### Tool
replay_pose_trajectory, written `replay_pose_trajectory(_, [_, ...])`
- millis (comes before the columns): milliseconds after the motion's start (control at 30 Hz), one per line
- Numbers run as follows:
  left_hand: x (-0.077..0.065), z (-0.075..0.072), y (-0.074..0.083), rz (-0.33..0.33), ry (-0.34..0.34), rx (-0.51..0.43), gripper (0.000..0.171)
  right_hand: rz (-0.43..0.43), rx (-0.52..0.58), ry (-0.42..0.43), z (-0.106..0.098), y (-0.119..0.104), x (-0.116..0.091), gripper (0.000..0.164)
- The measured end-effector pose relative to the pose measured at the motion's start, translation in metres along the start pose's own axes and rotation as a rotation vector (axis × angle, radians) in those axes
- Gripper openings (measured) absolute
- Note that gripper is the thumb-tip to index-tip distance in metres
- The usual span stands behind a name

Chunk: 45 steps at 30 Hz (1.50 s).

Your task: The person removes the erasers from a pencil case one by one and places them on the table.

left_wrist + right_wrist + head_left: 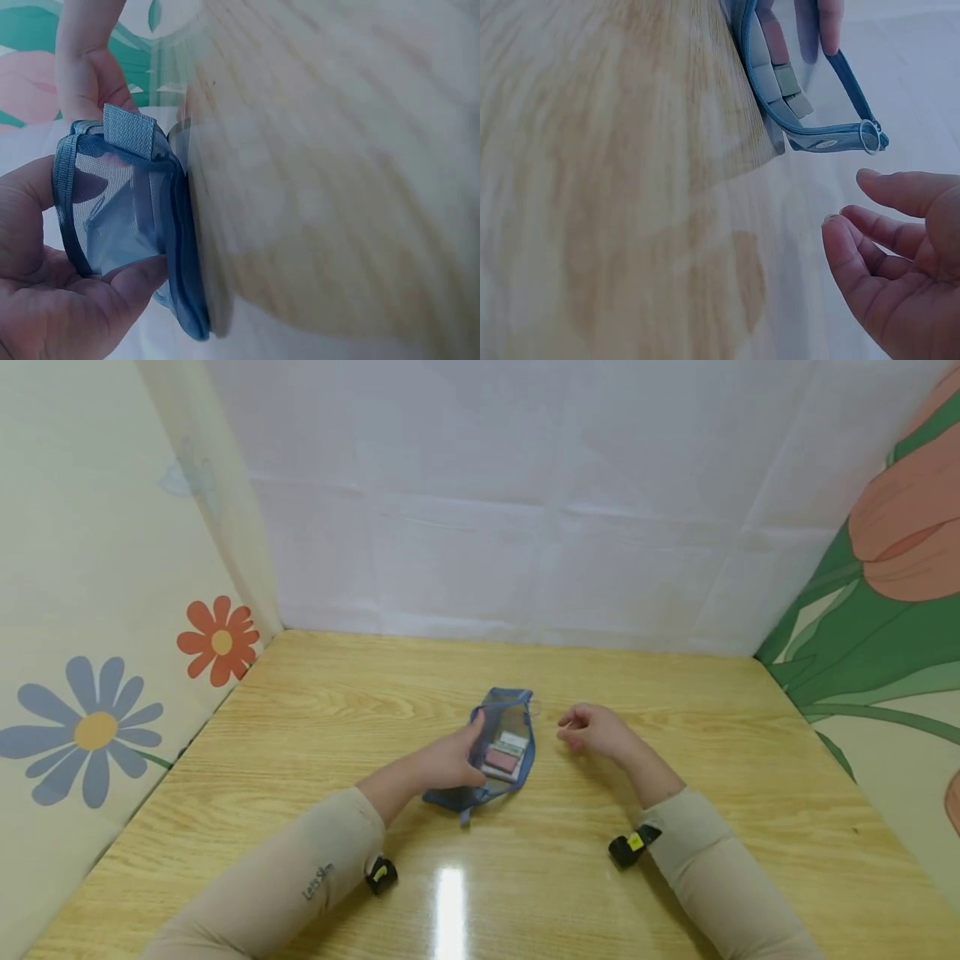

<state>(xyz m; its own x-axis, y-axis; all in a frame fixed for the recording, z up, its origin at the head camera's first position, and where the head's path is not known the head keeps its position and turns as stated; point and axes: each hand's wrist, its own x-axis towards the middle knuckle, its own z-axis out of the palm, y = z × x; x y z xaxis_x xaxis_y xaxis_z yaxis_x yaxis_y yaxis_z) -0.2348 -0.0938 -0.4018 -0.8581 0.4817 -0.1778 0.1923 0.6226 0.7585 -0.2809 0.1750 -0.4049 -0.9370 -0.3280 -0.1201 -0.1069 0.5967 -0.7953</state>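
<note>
A blue mesh zipper pouch (529,758) lies on the table with its mouth unzipped and wide. My left hand (447,762) holds it by the rim, the fingers at its far side and the thumb at the near end. Inside, through the opening, several small block-like pieces show, among them a pink block (773,37) and a green block (786,81). A metal ring (869,137) hangs at the zipper end. To the right of the pouch, apart from it, my right hand (597,732) hovers with fingers loosely curled and nothing in them.
The wood-grain table (360,693) spreads around the pouch. A white cloth (480,543) hangs behind it, and flower-printed panels stand at the left and right sides. A fabric tab (129,131) sticks out from the pouch's near end.
</note>
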Motion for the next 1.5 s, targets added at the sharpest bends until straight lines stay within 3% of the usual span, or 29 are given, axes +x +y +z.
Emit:
replay_pose_trajectory(300, [-0.002, -0.002, 0.0, -0.058, -0.022, -0.005, 0.107, -0.031, -0.001, -0.006, 0.001, -0.004, -0.006, 0.027])
replay_pose_trajectory(533, [-0.001, -0.002, 0.0, -0.066, -0.032, 0.019, 0.106, -0.067, -0.014, 0.015, 0.005, -0.007, -0.009, 0.028])
replay_pose_trajectory(867, [-0.001, -0.003, -0.001, -0.092, -0.049, 0.004, 0.106, -0.136, 0.103, 0.021, 0.015, -0.01, -0.01, 0.028])
replay_pose_trajectory(1200, [0.0, -0.004, 0.001, -0.104, -0.072, 0.075, 0.105, -0.153, 0.134, -0.005, 0.024, -0.017, -0.014, 0.025])
replay_pose_trajectory(1500, [-0.001, -0.004, 0.003, -0.109, -0.078, 0.059, 0.105, -0.163, 0.087, 0.003, 0.03, -0.025, -0.015, 0.022])
